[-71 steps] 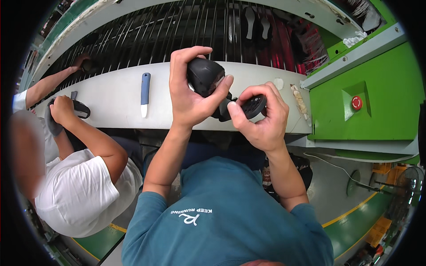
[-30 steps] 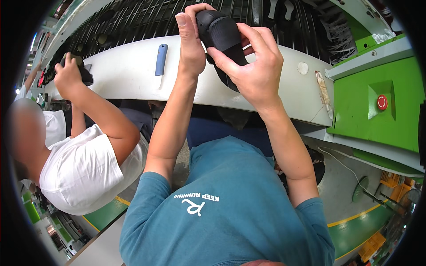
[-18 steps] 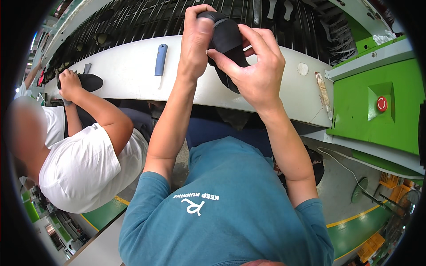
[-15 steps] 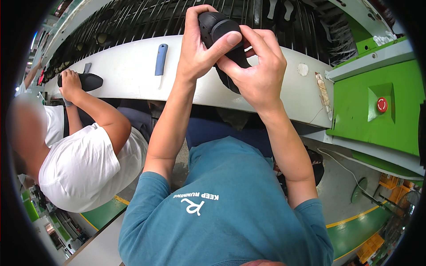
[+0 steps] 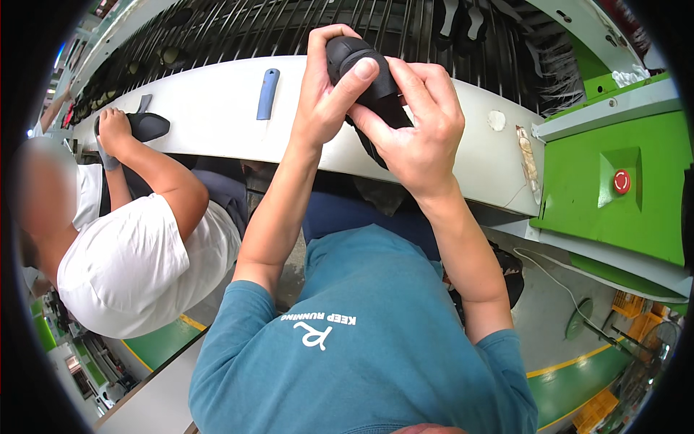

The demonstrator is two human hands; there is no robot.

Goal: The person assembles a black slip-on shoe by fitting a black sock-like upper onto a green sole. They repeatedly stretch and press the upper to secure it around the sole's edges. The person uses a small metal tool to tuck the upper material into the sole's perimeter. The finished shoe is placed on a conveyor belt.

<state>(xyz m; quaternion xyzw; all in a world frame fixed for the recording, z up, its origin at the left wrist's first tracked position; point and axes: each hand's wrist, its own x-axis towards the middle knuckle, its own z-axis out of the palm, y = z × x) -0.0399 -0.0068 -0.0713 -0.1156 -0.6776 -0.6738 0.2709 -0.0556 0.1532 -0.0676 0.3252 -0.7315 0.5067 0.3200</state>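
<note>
Above the white worktop (image 5: 217, 87) I hold up a black shoe (image 5: 381, 81), tilted with its rounded end away from me. My left hand (image 5: 322, 101) is closed round its left side, the thumb pressed across the top. On the other side my right hand (image 5: 426, 130) pinches the edge of the shoe between thumb and fingers. Part of the shoe hangs below, between my hands, and my fingers cover much of it. To the left on the worktop lies a blue-handled tool (image 5: 267, 94) with a pale, thin blade, apart from my hands.
At the left a co-worker in a white shirt (image 5: 123, 267) holds another black shoe (image 5: 150, 126). Behind the worktop runs a rack of metal rods (image 5: 238, 36). A green machine housing (image 5: 578, 181) with a red button (image 5: 622, 181) stands at the right, near a brownish wrapped stick (image 5: 528, 163).
Both hands have come slightly lower and nearer with the shoe, which has turned a little. My right fingers have shifted along its edge. The view has moved slightly too.
</note>
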